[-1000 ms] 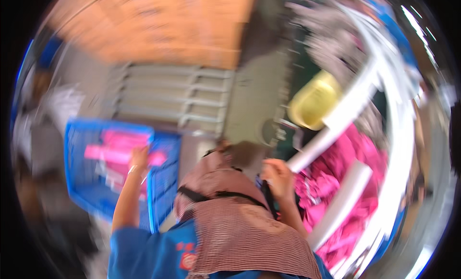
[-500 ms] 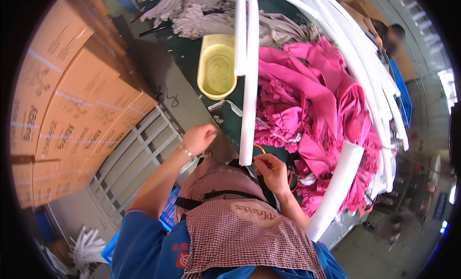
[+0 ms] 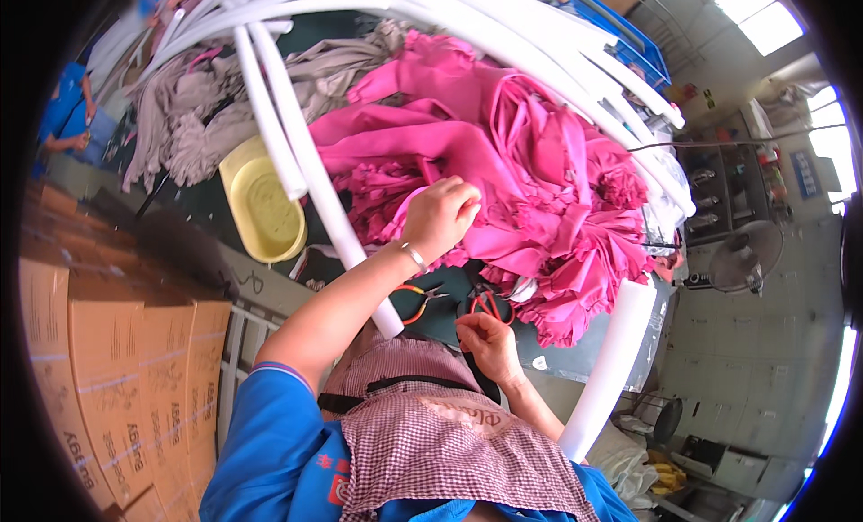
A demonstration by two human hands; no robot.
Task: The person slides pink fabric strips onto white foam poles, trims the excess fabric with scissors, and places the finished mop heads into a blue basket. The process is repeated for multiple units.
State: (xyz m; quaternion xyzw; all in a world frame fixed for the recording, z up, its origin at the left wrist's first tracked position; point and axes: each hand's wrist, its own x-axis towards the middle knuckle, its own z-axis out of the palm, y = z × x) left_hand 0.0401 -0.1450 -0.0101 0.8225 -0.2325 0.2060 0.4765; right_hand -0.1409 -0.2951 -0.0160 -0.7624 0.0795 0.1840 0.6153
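Pink fabric (image 3: 539,176) is lying behind and beyond the left grip (image 3: 442,218), a red-handled tool (image 3: 486,301) just beyond the right grip (image 3: 488,344); whether either is standing apart or together, I cannot tell

Cartons (image 3: 135,387): large dark lettering.
Apron (image 3: 440,472): brown script on a pale patch (image 3: 467,416).
Blue shirt (image 3: 265,432): red characters, red emblem (image 3: 339,490).
Wall sign (image 3: 803,174): too small to read from here.

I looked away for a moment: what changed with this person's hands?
The left hand moved rightward from the blue crate to above the pink fabric; whether its fingers hold any is unclear. The right hand stays near the apron; the yellow tub remains beside white tubes.
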